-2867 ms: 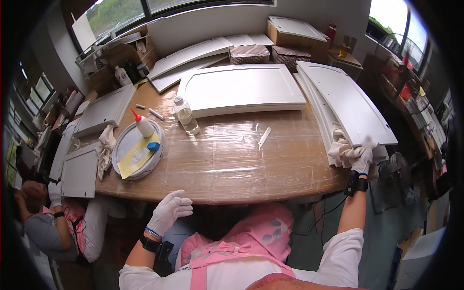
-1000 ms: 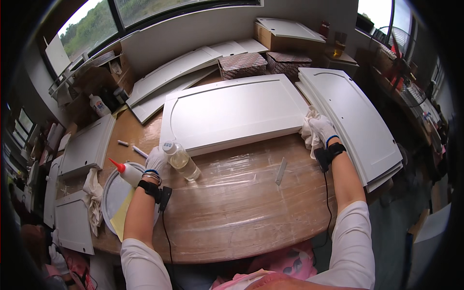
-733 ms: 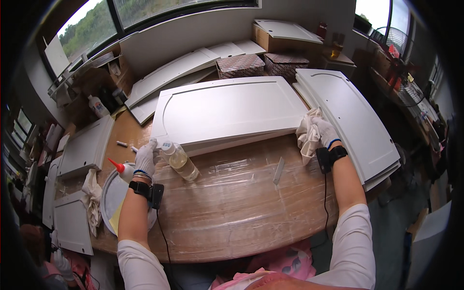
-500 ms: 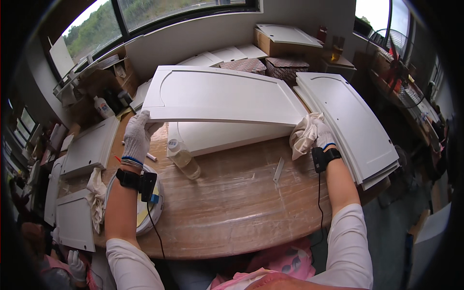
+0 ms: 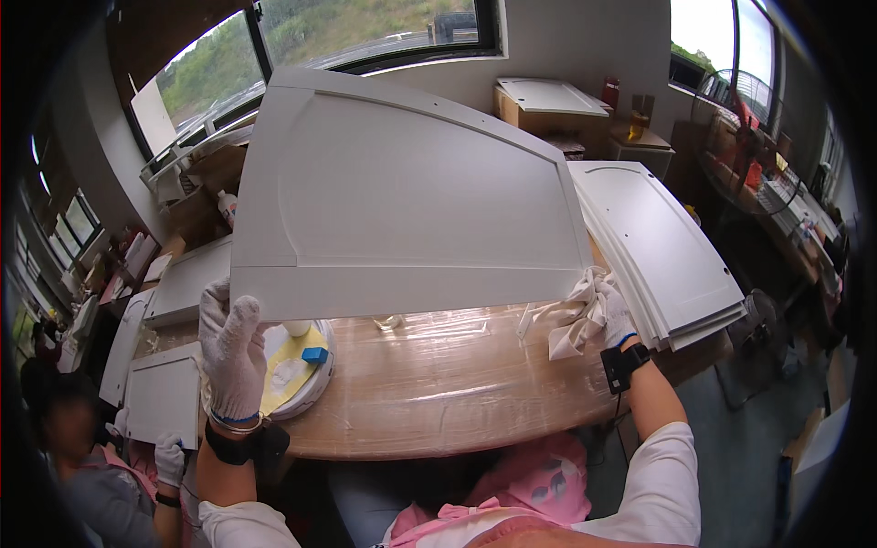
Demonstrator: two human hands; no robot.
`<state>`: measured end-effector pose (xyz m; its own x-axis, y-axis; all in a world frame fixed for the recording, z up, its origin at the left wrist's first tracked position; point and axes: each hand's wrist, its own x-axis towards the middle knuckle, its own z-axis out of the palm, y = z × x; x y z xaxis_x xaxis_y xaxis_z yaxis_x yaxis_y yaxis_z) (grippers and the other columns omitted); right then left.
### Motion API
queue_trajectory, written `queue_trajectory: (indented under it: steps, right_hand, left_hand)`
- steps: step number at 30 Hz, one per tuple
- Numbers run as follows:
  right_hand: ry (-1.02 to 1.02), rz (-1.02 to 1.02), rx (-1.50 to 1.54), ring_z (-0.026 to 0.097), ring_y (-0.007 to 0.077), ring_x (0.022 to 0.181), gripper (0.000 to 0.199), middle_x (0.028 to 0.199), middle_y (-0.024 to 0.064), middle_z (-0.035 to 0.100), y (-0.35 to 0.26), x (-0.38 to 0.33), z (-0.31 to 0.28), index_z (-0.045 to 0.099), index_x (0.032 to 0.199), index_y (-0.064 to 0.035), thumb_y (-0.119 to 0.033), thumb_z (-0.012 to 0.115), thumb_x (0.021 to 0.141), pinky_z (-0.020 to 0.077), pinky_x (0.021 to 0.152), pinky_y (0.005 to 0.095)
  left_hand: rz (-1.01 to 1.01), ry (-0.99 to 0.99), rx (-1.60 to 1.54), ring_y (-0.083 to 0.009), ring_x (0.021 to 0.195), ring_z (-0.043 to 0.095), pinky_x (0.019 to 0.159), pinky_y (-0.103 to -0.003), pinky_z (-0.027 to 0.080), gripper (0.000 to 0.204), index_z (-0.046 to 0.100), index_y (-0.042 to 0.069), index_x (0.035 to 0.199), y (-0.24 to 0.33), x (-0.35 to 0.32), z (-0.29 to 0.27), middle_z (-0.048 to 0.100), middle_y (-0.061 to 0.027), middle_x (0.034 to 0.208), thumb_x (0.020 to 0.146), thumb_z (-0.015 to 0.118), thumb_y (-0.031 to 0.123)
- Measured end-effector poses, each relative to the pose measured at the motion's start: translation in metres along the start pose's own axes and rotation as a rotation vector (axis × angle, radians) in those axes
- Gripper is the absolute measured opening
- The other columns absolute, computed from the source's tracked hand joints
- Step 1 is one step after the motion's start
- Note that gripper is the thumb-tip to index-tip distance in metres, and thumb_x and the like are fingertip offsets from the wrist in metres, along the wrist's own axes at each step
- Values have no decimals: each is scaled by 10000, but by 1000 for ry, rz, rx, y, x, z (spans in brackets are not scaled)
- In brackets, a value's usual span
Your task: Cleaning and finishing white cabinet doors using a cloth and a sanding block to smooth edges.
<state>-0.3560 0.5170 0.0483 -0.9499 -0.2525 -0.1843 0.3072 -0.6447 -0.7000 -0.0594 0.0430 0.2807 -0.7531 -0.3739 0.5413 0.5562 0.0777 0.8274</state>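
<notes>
A white cabinet door panel (image 5: 411,192) with a raised border and an arched inner edge is held up, tilted, above the table. My left hand (image 5: 230,352), in a white knit glove, grips its lower left corner. At the lower right corner my right hand (image 5: 617,315), gloved too, is closed on a bunched cream cloth (image 5: 574,327) pressed against the panel. The panel hides much of the table behind it. A round white tub (image 5: 320,388) stands beside my left hand, with a yellow sheet and a blue block (image 5: 314,355) on top.
The table (image 5: 420,402) is covered in clear film. Stacked white panels (image 5: 662,247) lie at the right, more panels (image 5: 192,283) at the left. A co-worker's gloved hand (image 5: 170,458) is near a panel at lower left. A fan (image 5: 744,137) stands far right.
The door panel has been raised and tipped up toward me, showing more of its face. Both hands have moved with it, the left one lower. The bottle is now mostly hidden.
</notes>
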Motion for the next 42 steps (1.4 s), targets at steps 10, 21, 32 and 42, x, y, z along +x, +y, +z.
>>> queue_trajectory:
  steps: [10,21,32,42]
  right_hand:
    - [80,-98,-13,626,221,1070,341,1197,81,634,12,-266,-80,561,1291,-86,-290,481,1030,525,939,393]
    - [338,98,31,624,275,1119,388,1283,130,604,29,-370,-74,513,1334,-64,-306,482,1033,533,964,432]
    - [45,602,-282,653,187,956,330,1130,84,615,24,-362,-27,505,1275,-25,-110,566,961,558,866,325]
    - [309,-84,-1453,632,303,1066,675,1197,170,612,24,-160,-3,444,1414,-50,-446,640,904,527,898,422]
  left_hand:
    - [-312,204,-173,-96,736,611,613,-205,493,460,488,36,1138,24,-186,-44,633,-70,959,822,757,235]
    - [-732,240,-445,-262,1089,643,956,-420,547,372,476,10,1150,-59,-336,-72,616,-160,1164,883,689,158]
    - [-1153,42,-326,-320,1042,667,854,-481,598,378,486,-18,1223,-101,-340,-93,618,-194,1182,939,590,210]
    - [-1160,343,-569,-270,1089,646,873,-411,576,367,510,54,1328,-126,-334,-78,636,-112,1215,1020,507,253]
